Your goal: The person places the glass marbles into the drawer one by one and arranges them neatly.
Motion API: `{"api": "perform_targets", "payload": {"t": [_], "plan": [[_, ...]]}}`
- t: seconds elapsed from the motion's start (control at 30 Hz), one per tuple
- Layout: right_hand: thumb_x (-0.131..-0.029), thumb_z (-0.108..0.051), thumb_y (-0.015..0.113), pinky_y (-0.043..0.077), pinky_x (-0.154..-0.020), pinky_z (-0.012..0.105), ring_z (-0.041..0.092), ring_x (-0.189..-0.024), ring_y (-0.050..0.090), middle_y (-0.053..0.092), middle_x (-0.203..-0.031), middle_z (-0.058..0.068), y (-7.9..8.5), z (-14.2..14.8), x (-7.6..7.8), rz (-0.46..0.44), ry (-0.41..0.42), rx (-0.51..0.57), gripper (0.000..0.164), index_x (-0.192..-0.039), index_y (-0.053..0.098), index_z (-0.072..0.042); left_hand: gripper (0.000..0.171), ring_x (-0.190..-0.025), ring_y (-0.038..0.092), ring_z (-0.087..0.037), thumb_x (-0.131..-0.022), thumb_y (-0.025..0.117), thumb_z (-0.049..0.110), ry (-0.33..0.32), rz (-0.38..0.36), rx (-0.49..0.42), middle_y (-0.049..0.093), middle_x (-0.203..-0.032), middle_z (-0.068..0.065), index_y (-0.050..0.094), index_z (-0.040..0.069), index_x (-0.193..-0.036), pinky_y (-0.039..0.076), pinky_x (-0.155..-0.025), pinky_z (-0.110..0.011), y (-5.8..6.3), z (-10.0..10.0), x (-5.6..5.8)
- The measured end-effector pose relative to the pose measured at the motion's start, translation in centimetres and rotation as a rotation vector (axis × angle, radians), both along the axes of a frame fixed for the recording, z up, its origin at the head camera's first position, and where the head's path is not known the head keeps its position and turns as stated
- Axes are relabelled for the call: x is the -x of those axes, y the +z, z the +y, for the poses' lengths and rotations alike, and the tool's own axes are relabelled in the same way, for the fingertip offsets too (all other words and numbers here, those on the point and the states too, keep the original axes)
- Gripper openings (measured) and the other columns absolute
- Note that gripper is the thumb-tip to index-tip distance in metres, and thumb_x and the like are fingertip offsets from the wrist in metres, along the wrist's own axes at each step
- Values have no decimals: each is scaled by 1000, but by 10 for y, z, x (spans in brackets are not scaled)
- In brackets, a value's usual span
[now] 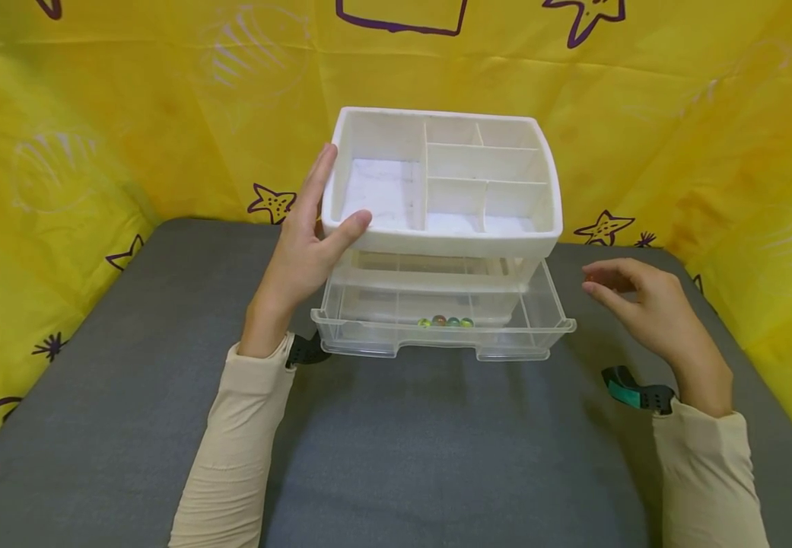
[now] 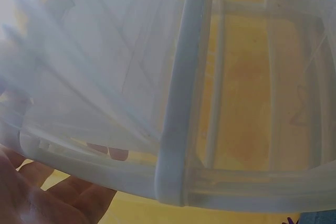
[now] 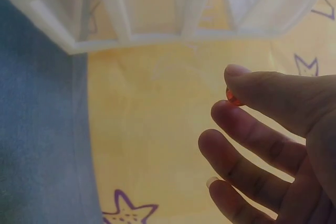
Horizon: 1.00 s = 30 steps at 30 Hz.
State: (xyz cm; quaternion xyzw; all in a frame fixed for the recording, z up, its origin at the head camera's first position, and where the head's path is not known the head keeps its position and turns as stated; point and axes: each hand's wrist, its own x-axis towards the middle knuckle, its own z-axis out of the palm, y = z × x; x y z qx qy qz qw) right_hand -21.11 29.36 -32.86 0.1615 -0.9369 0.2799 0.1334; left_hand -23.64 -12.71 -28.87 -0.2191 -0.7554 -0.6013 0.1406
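A white drawer organizer (image 1: 437, 245) with a divided top tray stands on the dark table, its clear drawer (image 1: 354, 331) pulled out toward me. Several glass marbles (image 1: 440, 321) lie in a row near that drawer's front. My left hand (image 1: 303, 236) grips the top tray's left side, thumb over the front rim and fingers along the outer wall. To the right of the organizer, apart from it, my right hand (image 1: 649, 304) is raised above the table. Between its thumb and forefinger it pinches a small red-orange marble (image 3: 233, 97), mostly covered by the fingertips.
The grey table (image 1: 437, 457) extends in front and to both sides. A yellow cloth (image 1: 163, 114) with purple sea drawings hangs behind and at the sides. Dark straps (image 1: 631, 392) sit around both wrists.
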Motion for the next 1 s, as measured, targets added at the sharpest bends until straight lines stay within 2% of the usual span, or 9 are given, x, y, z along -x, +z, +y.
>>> {"api": "perform_targets", "payload": {"t": [0.37,0.5,0.6,0.7,0.83,1.0], "plan": [[-91,-12,72,42,-69,3,-23,-85,49,73,-100,9,9,-10,-7,72,23,-5,23,-114,71,-7,78,-144,32,-14,-95,64,14,7,1,3,11,-166,11,21,27,-159,45,-107,-44,0,0,0],[-90,-11,73,43,-69,4,-23,-85,50,70,-97,-14,12,-13,-10,112,42,4,23,-113,72,-9,78,-144,31,-14,-95,64,14,6,3,6,11,-167,11,21,27,-159,44,-108,-45,0,0,0],[-88,-10,74,43,-70,5,-22,-86,51,61,-96,-32,14,-17,-12,139,52,10,23,-111,72,-9,78,-144,32,-15,-94,64,14,6,5,7,11,-167,10,22,27,-159,44,-107,-46,0,0,0],[-87,-8,75,42,-72,5,-22,-86,51,57,-95,-38,17,-20,-14,157,54,13,24,-110,73,-10,78,-143,33,-16,-94,64,14,5,5,7,11,-167,10,21,27,-159,45,-107,-46,0,0,1],[-86,-6,76,41,-75,4,-22,-87,51,59,-96,-34,19,-23,-16,175,61,5,25,-111,73,-10,78,-143,33,-16,-95,64,15,4,4,8,10,-166,11,21,27,-159,45,-107,-46,-1,0,1],[-85,-4,76,40,-78,3,-22,-89,50,71,-95,-7,22,-26,-20,205,83,-8,26,-110,73,-8,79,-144,31,-15,-95,64,15,6,5,12,10,-166,12,21,27,-159,44,-108,-47,-1,0,0]]}}
